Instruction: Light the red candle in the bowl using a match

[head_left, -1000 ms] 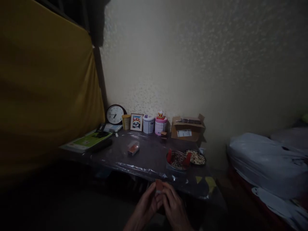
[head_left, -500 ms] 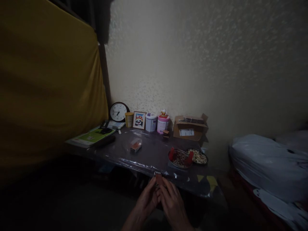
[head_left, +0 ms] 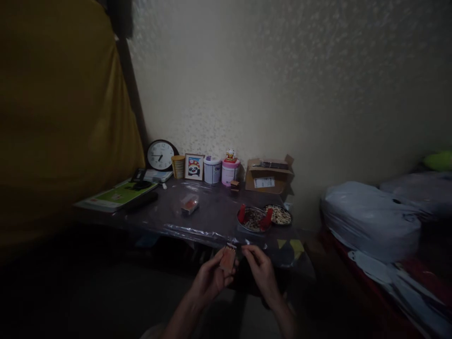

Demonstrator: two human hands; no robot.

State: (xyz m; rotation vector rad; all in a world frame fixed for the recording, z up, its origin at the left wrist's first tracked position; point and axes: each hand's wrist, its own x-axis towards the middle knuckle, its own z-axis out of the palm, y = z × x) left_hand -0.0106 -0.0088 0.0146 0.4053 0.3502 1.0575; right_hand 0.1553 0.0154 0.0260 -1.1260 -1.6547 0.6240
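My left hand (head_left: 211, 278) grips a small reddish-brown matchbox (head_left: 228, 259) in front of the table's near edge. Match heads seem to show at the box's far end. Just to the right, apart from the box, my right hand (head_left: 260, 268) has thumb and forefinger pinched together; whatever is between them is too small and dark to make out. Beyond the hands lies a round dish (head_left: 253, 220) with small dark bits and two red pieces at its rim. Beside it, another round dish (head_left: 278, 215) holds many pale matchsticks.
A plastic-covered table (head_left: 212, 214) bears a clear-wrapped matchbox pack (head_left: 189, 204), a clock (head_left: 160, 156), a yellow cup (head_left: 178, 167), a framed panda picture (head_left: 194, 167), two tubs (head_left: 212, 170) and a cardboard box (head_left: 264, 182). White plastic bags (head_left: 370, 219) lie at right.
Both hands were together around the matchbox; now my right hand has come away to the right, and my left hand alone holds the box. The view has shifted to the right and slightly down.
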